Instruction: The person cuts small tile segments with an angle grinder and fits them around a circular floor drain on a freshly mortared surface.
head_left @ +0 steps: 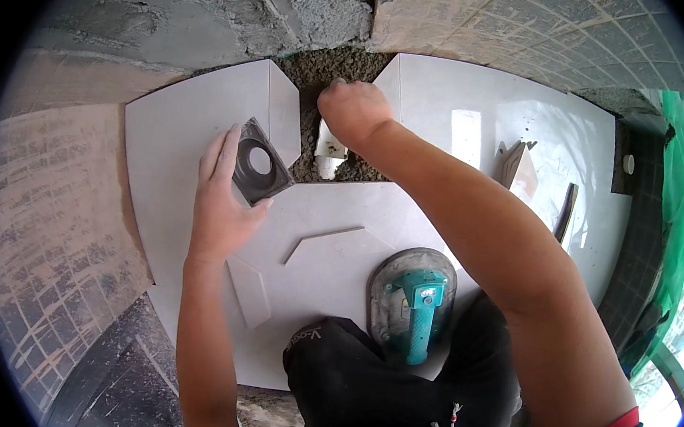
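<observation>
— Where are the edges, and how much room do we have?

— We kneel on pale grey floor tiles [180, 120]. Between them lies an open pocket of rough, crumbly mortar [321, 71], bounded by angled tile cuts on the left and right and a straight tile edge below. Our right hand [354, 110] fills the upper part of that pocket, so the free room there is narrow.

— What do the hands have?

— The left hand [223, 196] lies flat, fingers spread, on the tile; its fingertips and thumb touch the dark square drain frame [261, 163] with a round hole, which sits tilted at the pocket's left edge. The right hand is curled in a loose fist over the mortar, just above a white pipe stub [329, 152]; we cannot tell whether it grips anything.

— Textures and shapes?

— The tiles are smooth and faintly glossy; the wall [213, 11] beyond is coarse grey plaster.

— What stands around us?

— A teal-handled suction lifter [414, 299] sits on the tile by our knee [346, 366]. Loose tile offcuts [249, 290] lie below the left hand, more scraps [518, 167] lie to the right, and green netting [682, 184] hangs at the far right.
</observation>
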The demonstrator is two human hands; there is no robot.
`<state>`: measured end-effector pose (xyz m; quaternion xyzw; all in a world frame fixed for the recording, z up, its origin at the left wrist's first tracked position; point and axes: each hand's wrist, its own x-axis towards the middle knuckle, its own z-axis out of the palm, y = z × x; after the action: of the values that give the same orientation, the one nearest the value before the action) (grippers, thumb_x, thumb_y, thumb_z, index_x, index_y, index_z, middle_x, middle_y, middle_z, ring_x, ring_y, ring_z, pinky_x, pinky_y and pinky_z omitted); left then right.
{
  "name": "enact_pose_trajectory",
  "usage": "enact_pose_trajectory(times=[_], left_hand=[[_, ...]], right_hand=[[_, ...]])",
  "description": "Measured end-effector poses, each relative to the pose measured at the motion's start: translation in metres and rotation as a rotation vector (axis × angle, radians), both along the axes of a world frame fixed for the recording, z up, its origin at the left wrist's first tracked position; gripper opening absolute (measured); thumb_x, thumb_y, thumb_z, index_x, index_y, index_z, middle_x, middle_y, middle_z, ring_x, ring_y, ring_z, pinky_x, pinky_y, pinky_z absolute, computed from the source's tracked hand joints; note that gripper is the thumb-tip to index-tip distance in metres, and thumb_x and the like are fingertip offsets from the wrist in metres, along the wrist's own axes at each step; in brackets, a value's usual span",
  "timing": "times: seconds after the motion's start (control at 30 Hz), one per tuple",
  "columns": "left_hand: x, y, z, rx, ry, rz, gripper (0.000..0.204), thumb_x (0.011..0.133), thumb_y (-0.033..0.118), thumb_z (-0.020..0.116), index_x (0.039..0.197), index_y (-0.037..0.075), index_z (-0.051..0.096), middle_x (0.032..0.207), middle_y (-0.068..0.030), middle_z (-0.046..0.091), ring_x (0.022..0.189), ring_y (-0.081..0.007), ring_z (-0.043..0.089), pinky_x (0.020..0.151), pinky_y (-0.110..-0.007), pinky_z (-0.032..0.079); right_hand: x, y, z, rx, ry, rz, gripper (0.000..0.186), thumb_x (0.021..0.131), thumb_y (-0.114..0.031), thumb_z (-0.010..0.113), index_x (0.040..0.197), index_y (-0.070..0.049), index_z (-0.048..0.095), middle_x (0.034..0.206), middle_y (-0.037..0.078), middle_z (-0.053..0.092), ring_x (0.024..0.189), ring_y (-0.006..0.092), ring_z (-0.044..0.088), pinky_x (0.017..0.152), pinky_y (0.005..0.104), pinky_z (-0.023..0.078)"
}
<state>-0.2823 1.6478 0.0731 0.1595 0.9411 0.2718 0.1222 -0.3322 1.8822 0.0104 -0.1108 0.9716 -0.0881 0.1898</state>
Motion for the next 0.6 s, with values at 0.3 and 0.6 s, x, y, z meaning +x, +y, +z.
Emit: enact_pose_trajectory(times=[0.3, 0.6], left_hand=[[-0.002, 0.011, -0.001, 0.008, 0.022, -0.051, 0.100, 0.064, -0.005, 0.080, 0.155, 0.006, 0.040, 0.153, -0.0169, 0.043, 0.141, -0.0347, 0.045, 0.117, -0.041, 0.040], [-0.037, 0.056, 0.000, -0.101, -0.017, -0.333, 0.093, 0.066, -0.008, 0.077, 0.152, 0.002, 0.042, 0.151, -0.0159, 0.045, 0.141, -0.0370, 0.042, 0.117, -0.041, 0.040]], right_hand=[[0.002, -0.001, -0.009, -0.023, 0.064, -0.035, 0.020, 0.088, -0.008, 0.066, 0.104, -0.007, 0.078, 0.115, 0.014, 0.073, 0.109, 0.0307, 0.072, 0.089, 0.0394, 0.059], [0.012, 0.034, -0.007, -0.277, 0.312, -0.091, 0.009, 0.091, -0.011, 0.063, 0.091, -0.004, 0.069, 0.098, 0.015, 0.069, 0.091, 0.0347, 0.072, 0.077, 0.0442, 0.059]])
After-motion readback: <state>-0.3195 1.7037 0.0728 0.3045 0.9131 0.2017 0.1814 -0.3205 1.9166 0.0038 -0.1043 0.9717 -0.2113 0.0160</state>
